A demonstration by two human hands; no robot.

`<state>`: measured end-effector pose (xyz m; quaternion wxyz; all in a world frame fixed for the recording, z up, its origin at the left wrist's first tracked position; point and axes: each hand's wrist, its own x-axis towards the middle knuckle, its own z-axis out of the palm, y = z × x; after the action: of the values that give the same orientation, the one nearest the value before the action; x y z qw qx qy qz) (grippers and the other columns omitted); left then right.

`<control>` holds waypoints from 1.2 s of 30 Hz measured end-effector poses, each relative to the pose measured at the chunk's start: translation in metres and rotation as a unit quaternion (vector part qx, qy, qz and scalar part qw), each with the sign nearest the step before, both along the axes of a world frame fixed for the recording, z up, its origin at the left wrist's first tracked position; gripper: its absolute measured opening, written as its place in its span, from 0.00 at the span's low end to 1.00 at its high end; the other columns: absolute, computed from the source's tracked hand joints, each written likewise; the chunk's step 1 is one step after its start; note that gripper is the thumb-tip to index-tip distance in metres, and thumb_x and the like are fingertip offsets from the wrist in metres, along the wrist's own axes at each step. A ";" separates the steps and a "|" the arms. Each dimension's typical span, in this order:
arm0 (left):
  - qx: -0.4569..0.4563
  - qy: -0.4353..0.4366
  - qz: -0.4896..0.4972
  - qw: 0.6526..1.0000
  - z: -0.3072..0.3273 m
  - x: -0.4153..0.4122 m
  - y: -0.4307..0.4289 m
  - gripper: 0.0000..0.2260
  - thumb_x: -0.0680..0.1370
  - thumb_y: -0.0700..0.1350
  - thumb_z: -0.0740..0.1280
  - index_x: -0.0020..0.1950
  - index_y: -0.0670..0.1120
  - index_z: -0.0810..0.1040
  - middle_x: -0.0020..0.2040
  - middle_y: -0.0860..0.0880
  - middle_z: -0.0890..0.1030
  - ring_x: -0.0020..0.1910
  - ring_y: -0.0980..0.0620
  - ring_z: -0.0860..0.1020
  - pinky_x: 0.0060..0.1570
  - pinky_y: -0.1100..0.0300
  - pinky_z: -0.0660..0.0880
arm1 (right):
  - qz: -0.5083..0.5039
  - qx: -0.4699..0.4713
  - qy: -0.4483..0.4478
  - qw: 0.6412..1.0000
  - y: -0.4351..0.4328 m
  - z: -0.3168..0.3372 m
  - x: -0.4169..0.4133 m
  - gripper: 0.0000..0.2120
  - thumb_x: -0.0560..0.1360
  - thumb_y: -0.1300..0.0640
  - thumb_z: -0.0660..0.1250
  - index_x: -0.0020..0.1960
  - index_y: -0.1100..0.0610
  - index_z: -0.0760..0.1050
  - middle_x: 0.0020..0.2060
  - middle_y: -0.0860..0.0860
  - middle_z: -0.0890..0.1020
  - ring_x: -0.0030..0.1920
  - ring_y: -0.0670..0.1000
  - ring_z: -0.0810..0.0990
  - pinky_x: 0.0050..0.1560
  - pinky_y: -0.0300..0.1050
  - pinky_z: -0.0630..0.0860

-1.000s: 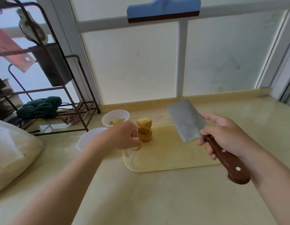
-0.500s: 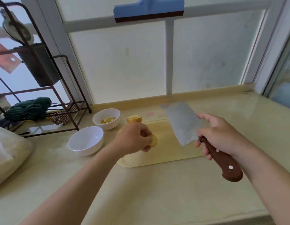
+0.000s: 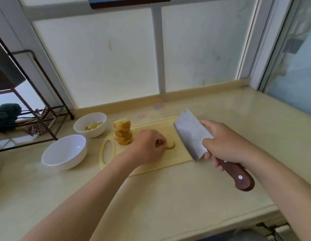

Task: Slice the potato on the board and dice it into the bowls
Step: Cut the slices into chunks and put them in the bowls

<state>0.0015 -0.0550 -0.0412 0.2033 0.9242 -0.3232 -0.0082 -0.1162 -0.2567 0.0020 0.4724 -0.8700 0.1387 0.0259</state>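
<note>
Our left hand (image 3: pixel 147 146) pinches a potato slice (image 3: pixel 171 146) on the cutting board (image 3: pixel 177 153); our right hand (image 3: pixel 226 143) grips the cleaver (image 3: pixel 191 133) just right of it. A stack of slices (image 3: pixel 122 132) stands at the board's left end, near the far bowl (image 3: pixel 92 133) of pieces and the near bowl (image 3: pixel 64 152).

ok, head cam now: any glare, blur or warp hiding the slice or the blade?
Head view: backlit through the frosted window, soft light, faint shadows; sheen on the counter by the sill, none over the cutting board; wide-angle bowing of the window frame toward the edges; slightly soft, yet the potato slice at the left hand and the cleaver read clearly.
</note>
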 end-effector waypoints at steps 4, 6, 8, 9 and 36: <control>-0.048 -0.048 -0.035 0.997 -0.009 -0.003 -0.013 0.06 0.77 0.44 0.67 0.45 0.43 0.83 0.45 0.48 0.81 0.44 0.51 0.76 0.47 0.52 0.75 | 0.010 -0.041 0.013 0.999 -0.001 0.002 0.006 0.38 0.78 0.66 0.54 0.83 0.41 0.55 0.40 0.61 0.83 0.24 0.53 0.78 0.27 0.46 0.78; -0.056 -0.071 -0.064 0.994 -0.014 -0.002 -0.022 0.07 0.77 0.43 0.66 0.45 0.42 0.83 0.46 0.48 0.81 0.45 0.51 0.76 0.48 0.53 0.74 | 0.009 -0.056 0.015 0.998 -0.004 0.004 0.009 0.37 0.78 0.65 0.55 0.83 0.40 0.55 0.41 0.61 0.83 0.24 0.53 0.78 0.27 0.46 0.78; -0.064 -0.081 -0.094 0.990 -0.016 0.001 -0.028 0.07 0.78 0.42 0.66 0.48 0.43 0.84 0.49 0.48 0.80 0.48 0.49 0.76 0.49 0.54 0.74 | 0.012 -0.081 0.014 0.997 -0.004 0.007 0.011 0.36 0.79 0.64 0.56 0.82 0.39 0.56 0.42 0.60 0.82 0.24 0.53 0.79 0.26 0.46 0.79; -0.064 -0.085 -0.114 0.988 -0.016 0.004 -0.029 0.07 0.78 0.42 0.66 0.49 0.44 0.84 0.50 0.48 0.80 0.49 0.49 0.76 0.50 0.54 0.74 | 0.021 -0.100 0.014 0.995 -0.002 0.009 0.011 0.36 0.79 0.63 0.56 0.82 0.39 0.55 0.43 0.58 0.81 0.25 0.53 0.80 0.27 0.47 0.80; -0.127 -0.148 -0.270 0.943 -0.028 0.035 -0.023 0.06 0.73 0.37 0.70 0.46 0.43 0.86 0.46 0.47 0.83 0.42 0.47 0.79 0.42 0.58 0.76 | 0.105 -0.312 0.045 0.943 0.032 0.021 0.056 0.33 0.81 0.62 0.56 0.82 0.43 0.51 0.42 0.54 0.78 0.29 0.55 0.83 0.26 0.46 0.78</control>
<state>0.0362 -0.0781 -0.0694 0.2590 0.7593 -0.5858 0.1150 -0.0605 -0.2243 0.0227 0.1653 -0.9814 0.0687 0.0695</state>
